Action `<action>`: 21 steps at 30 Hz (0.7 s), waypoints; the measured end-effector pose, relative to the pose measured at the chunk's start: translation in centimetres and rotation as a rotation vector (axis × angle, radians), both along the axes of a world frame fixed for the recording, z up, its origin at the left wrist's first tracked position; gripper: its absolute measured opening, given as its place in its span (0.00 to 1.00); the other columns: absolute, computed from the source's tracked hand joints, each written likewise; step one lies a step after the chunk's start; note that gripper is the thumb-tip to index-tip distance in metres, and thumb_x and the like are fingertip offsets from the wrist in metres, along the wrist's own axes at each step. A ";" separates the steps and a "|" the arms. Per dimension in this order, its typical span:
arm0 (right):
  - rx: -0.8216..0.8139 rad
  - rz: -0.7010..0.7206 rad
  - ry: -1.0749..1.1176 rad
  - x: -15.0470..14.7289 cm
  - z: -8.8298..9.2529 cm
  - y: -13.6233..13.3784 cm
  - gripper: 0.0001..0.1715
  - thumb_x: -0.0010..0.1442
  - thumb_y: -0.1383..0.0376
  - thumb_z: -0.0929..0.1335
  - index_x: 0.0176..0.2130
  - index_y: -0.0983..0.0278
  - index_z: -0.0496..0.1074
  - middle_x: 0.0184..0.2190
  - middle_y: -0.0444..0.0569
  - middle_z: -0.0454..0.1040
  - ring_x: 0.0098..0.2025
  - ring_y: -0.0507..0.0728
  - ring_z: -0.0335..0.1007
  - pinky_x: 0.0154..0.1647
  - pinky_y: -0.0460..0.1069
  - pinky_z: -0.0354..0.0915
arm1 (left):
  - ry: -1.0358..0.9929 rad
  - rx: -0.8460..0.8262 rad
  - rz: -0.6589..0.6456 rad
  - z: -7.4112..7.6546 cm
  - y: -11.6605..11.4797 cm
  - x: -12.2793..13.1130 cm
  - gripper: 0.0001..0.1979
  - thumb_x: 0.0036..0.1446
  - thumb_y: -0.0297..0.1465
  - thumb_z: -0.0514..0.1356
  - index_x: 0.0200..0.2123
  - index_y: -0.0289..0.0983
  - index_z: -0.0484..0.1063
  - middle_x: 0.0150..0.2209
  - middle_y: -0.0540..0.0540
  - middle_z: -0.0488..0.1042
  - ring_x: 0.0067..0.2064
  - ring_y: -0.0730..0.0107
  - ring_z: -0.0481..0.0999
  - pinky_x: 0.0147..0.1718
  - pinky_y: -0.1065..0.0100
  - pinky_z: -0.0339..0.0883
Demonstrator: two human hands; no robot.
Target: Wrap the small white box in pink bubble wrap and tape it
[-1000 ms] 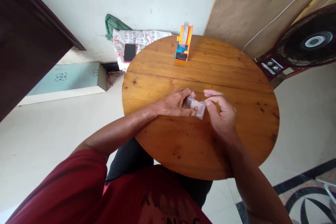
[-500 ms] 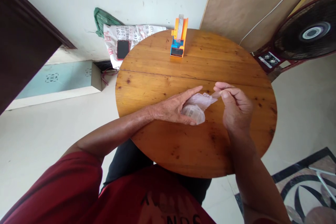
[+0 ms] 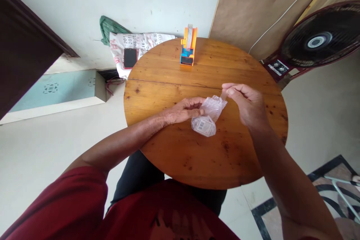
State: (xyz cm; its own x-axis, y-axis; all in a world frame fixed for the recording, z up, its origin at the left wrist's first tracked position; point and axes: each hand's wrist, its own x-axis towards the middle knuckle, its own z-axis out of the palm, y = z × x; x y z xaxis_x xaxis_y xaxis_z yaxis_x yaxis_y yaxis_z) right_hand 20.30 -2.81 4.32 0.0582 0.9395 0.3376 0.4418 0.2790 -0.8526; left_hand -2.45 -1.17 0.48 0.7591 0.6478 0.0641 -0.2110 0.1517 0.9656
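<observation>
A bundle in clear bubble wrap [image 3: 214,106] rests on the round wooden table. Its rounded lower end, a wrapped item [image 3: 204,126], shows a small label with a barcode through the plastic. My left hand [image 3: 188,109] holds the bundle's left side, with the thumb on top and the fingers behind. Between thumb and fingers, my right hand [image 3: 247,104] pinches a short strip of clear tape [image 3: 224,94]. The strip's lower end meets the upper right corner of the bubble wrap. What the wrap contains is blurred by the plastic.
An orange and blue tape dispenser [image 3: 188,47] stands at the far side of the wooden table [image 3: 180,157]. Beyond the left edge, a phone [image 3: 130,58] lies on a printed white sack [image 3: 118,47]. A large fan [image 3: 317,39] is at the right.
My left hand has shifted left on the bundle, uncovering the barcode label. My right hand has moved slightly left and up with the tape, whose strip now slopes more steeply.
</observation>
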 end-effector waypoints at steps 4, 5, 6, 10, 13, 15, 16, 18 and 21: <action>0.046 0.025 -0.024 -0.5 0.5 2.1 0.06 0.61 0.63 0.69 0.35 0.58 0.78 0.42 0.48 0.82 0.46 0.61 0.79 0.51 0.62 0.73 | 0.010 -0.016 0.092 -0.9 0.5 0.2 0.20 0.55 0.45 0.68 0.42 0.35 0.77 0.38 0.47 0.77 0.39 0.69 0.75 0.44 0.66 0.66; 0.058 0.022 -0.011 -0.7 0.4 2.6 0.06 0.61 0.63 0.69 0.35 0.58 0.78 0.41 0.48 0.82 0.45 0.61 0.79 0.49 0.62 0.74 | 0.011 -0.029 0.113 -1.2 0.6 0.3 0.20 0.55 0.45 0.68 0.41 0.35 0.76 0.37 0.48 0.77 0.39 0.70 0.75 0.44 0.66 0.66; 0.066 0.017 0.009 -0.9 0.3 3.1 0.06 0.61 0.62 0.69 0.35 0.58 0.78 0.41 0.48 0.82 0.44 0.61 0.79 0.48 0.62 0.74 | 0.008 -0.045 0.128 -1.4 0.8 0.3 0.20 0.54 0.45 0.68 0.40 0.35 0.76 0.37 0.48 0.77 0.38 0.70 0.74 0.44 0.66 0.65; 0.078 0.007 0.101 -1.2 -0.2 4.8 0.06 0.61 0.61 0.69 0.35 0.58 0.78 0.41 0.48 0.82 0.41 0.60 0.79 0.46 0.61 0.74 | -0.001 -0.094 0.157 -1.8 1.1 0.5 0.22 0.50 0.47 0.70 0.37 0.35 0.75 0.33 0.49 0.76 0.35 0.71 0.73 0.40 0.68 0.65; 0.070 0.007 0.107 -1.2 -0.4 6.1 0.07 0.61 0.60 0.69 0.35 0.59 0.78 0.40 0.49 0.82 0.42 0.60 0.79 0.46 0.60 0.74 | 0.016 -0.078 0.148 -1.6 1.1 0.4 0.21 0.51 0.47 0.69 0.35 0.34 0.75 0.32 0.49 0.75 0.33 0.72 0.72 0.38 0.68 0.64; 0.072 -0.010 0.090 -1.0 -0.6 6.8 0.08 0.62 0.58 0.69 0.35 0.60 0.77 0.38 0.49 0.81 0.42 0.59 0.78 0.44 0.59 0.73 | 0.012 -0.064 0.146 -1.5 1.0 0.4 0.21 0.50 0.47 0.70 0.33 0.34 0.74 0.31 0.49 0.74 0.34 0.72 0.72 0.38 0.68 0.64; 0.077 -0.032 0.085 -1.0 -0.6 6.8 0.09 0.62 0.58 0.69 0.35 0.60 0.76 0.36 0.49 0.80 0.40 0.59 0.78 0.43 0.58 0.73 | 0.006 -0.063 0.150 -1.5 1.1 0.4 0.21 0.49 0.47 0.70 0.32 0.34 0.74 0.31 0.50 0.74 0.34 0.71 0.72 0.38 0.68 0.64; 0.117 -0.111 0.084 -1.1 -0.2 6.1 0.08 0.62 0.58 0.69 0.34 0.59 0.75 0.34 0.47 0.78 0.36 0.58 0.77 0.40 0.57 0.72 | -0.007 -0.077 0.172 -1.7 1.1 0.5 0.21 0.47 0.47 0.71 0.31 0.34 0.74 0.30 0.50 0.74 0.34 0.71 0.73 0.38 0.69 0.64; 0.262 -0.238 0.055 -1.7 1.1 2.5 0.07 0.63 0.62 0.68 0.32 0.57 0.71 0.27 0.44 0.71 0.28 0.55 0.70 0.34 0.54 0.68 | -0.021 -0.124 0.226 -2.0 1.2 0.7 0.21 0.46 0.46 0.72 0.32 0.34 0.74 0.30 0.50 0.75 0.33 0.72 0.73 0.36 0.70 0.64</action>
